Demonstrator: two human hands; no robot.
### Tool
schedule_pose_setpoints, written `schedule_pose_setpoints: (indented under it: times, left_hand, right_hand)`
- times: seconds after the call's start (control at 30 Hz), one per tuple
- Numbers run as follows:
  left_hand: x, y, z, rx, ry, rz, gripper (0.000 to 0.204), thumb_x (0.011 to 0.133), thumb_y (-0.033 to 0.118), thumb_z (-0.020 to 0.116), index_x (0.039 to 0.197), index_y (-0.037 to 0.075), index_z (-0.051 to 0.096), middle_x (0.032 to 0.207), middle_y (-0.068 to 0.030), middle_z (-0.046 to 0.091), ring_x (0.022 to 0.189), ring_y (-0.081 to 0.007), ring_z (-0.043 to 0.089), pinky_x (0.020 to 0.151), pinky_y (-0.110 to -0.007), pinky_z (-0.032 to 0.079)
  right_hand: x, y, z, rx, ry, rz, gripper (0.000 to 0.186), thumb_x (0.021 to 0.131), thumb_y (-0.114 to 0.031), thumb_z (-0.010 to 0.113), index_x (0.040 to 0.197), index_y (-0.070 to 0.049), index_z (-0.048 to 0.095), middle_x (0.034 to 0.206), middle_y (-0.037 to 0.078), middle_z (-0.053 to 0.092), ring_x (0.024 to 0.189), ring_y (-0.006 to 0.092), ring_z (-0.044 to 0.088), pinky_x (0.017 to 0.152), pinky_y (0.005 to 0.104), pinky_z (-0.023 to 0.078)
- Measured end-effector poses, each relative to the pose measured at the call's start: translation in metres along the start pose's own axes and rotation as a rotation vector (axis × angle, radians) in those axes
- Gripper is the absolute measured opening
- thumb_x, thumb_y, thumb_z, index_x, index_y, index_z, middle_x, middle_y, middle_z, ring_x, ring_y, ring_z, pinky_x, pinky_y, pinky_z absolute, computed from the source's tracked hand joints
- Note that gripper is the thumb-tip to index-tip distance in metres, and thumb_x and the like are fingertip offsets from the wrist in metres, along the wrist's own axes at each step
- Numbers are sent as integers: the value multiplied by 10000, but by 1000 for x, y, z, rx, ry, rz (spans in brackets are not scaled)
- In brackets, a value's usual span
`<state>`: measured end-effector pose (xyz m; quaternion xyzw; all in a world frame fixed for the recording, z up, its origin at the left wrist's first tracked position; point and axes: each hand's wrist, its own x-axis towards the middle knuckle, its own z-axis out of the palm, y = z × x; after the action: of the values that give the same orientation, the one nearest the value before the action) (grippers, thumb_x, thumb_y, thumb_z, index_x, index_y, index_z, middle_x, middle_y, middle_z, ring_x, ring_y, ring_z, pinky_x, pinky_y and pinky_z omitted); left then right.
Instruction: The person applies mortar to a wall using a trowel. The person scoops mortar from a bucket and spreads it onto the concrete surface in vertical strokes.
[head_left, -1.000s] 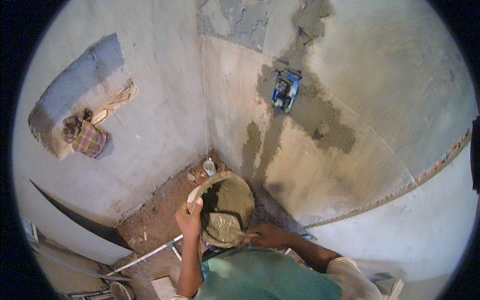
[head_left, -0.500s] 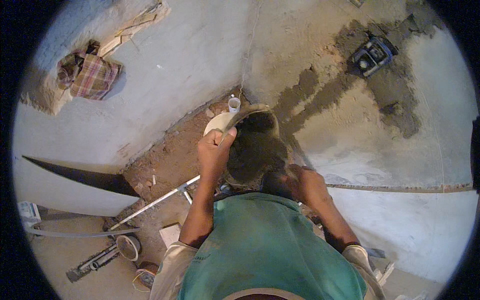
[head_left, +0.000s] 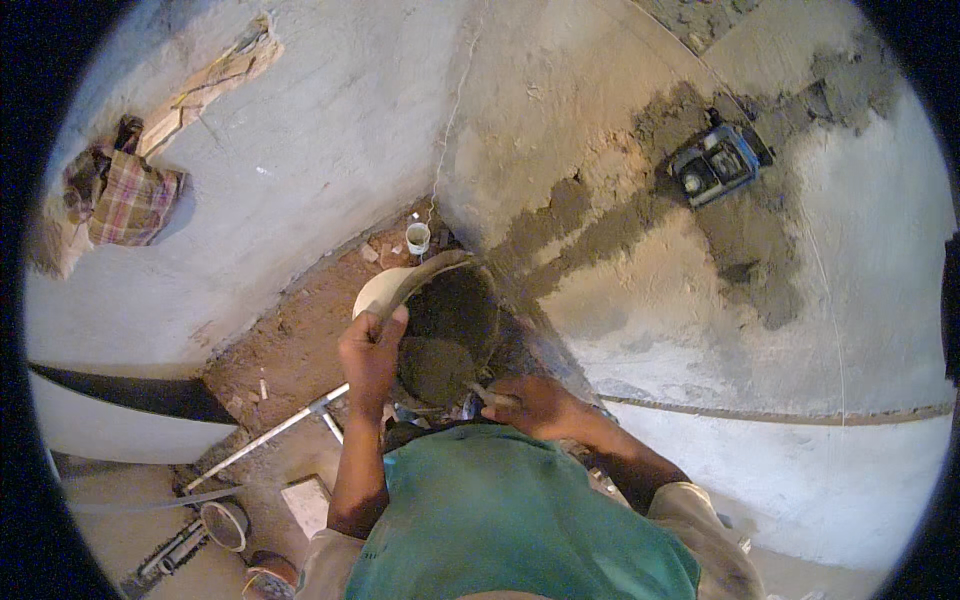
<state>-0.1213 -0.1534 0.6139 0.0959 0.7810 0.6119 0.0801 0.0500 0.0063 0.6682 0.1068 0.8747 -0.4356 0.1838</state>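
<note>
In front of my body is a pale round bucket (head_left: 376,292), tilted, its inside dark with what looks like wet mortar. My left hand (head_left: 370,355) grips the bucket's rim on its left side, thumb over the edge. Closed around a short handle, my right hand (head_left: 540,406) is at the bucket's near right side. From that handle a trowel (head_left: 437,368) reaches into the bucket; its blade is grey and coated, so its outline is hard to tell from the mortar.
A small white cup (head_left: 418,237) stands in the corner beyond the bucket. An electrical box (head_left: 715,165) sits in the right wall amid damp mortar. Plaid cloth (head_left: 138,200) hangs at the left wall. White pipe (head_left: 265,437) lies at left, near another bucket (head_left: 225,525).
The view has shifted, so the walls and bucket appear farther left and lower. My right hand and the trowel, blurred before, now show at the bucket's near side. My left hand keeps the rim.
</note>
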Motion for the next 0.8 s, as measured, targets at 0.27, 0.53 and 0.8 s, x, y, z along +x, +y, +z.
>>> schedule_pose_setpoints:
  times: [0.27, 0.53, 0.8]
  left_hand:
    - [-3, -54, -14, 97, 226, -88, 419, 794, 262, 679, 544, 68, 405, 550, 51, 353, 541, -75, 305, 475, -252, 264]
    - [-41, -129, -63, 176, 467, -280, 424, 829, 294, 643, 561, 119, 364, 584, 54, 353, 571, -84, 306, 536, -256, 259]
    - [-86, -183, -126, 145, 667, -412, 451, 830, 328, 638, 554, 109, 357, 557, 40, 368, 519, -88, 312, 479, -269, 262]
  right_hand:
    - [-9, 26, -14, 200, -33, 129, 328, 800, -329, 644, 948, -45, 571, 735, 123, 579, 706, 210, 560, 657, 339, 434]
    - [17, 73, -62, 334, -191, 153, 331, 758, -271, 711, 947, -31, 583, 765, 28, 582, 698, 105, 528, 619, 255, 432]
    - [59, 207, -132, 688, 360, 445, 222, 788, -201, 653, 938, -51, 585, 696, 19, 586, 534, 106, 543, 475, 249, 456]
